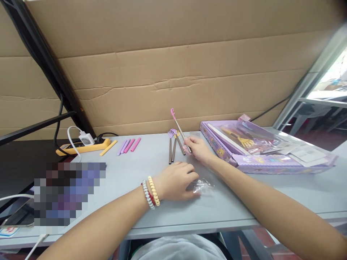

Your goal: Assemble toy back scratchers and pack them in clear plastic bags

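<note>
- Pink-tipped rod, centre of frame: pinched near its lower end by right hand.
- Probably light, stiff; best held there.
- Left hand loosely curled at clear wrapper; grip cannot be told.

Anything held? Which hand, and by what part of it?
Right hand holds the pink-headed stick near its lower, dark handle end. Left hand is at the clear plastic; whether it grips it, I can't tell.
</note>
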Action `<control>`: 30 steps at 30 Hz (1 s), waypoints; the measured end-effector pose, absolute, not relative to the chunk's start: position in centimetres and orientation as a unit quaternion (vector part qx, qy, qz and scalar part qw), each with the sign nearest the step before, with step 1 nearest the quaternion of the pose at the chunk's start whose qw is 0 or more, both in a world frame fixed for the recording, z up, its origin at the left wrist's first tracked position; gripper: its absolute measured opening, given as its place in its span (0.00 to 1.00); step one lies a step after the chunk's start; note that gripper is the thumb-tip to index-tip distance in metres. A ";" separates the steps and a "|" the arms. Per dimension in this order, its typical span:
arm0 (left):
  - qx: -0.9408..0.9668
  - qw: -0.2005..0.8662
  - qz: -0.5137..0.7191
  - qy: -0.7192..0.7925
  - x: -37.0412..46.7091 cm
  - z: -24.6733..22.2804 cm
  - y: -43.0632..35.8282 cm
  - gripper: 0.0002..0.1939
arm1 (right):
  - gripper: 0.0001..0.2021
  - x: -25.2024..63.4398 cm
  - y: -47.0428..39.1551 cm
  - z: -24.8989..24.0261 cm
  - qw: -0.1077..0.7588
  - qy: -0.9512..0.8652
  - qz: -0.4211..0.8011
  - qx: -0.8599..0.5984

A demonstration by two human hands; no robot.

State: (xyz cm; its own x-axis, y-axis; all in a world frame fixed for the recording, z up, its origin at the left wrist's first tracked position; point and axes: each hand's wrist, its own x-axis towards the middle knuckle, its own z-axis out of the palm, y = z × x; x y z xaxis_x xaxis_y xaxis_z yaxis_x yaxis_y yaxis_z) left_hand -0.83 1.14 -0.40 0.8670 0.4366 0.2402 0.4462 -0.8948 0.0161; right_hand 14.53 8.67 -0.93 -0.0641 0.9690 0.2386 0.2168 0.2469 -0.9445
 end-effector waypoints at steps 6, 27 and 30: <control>-0.954 0.056 -0.134 -0.262 -0.7 -0.5 1.4 0.11 | 0.21 15.6 8.6 0.7 0.577 -0.576 0.362 -0.453; -0.896 0.011 -0.201 -0.397 -3.7 1.4 3.8 0.18 | 0.19 14.4 6.1 0.3 0.346 -0.683 0.547 -0.340; -0.905 0.003 -0.193 -0.380 -3.3 1.4 3.6 0.16 | 0.21 14.0 5.7 0.3 0.357 -0.684 0.542 -0.334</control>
State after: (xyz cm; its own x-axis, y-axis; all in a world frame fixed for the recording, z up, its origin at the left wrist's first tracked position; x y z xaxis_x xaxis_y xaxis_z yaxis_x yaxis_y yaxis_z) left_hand -3.29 3.59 1.36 0.6373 0.6859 0.3514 0.6883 -0.7116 0.1408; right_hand 13.96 5.71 0.28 -0.5224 0.8433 0.1262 0.0706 0.1903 -0.9792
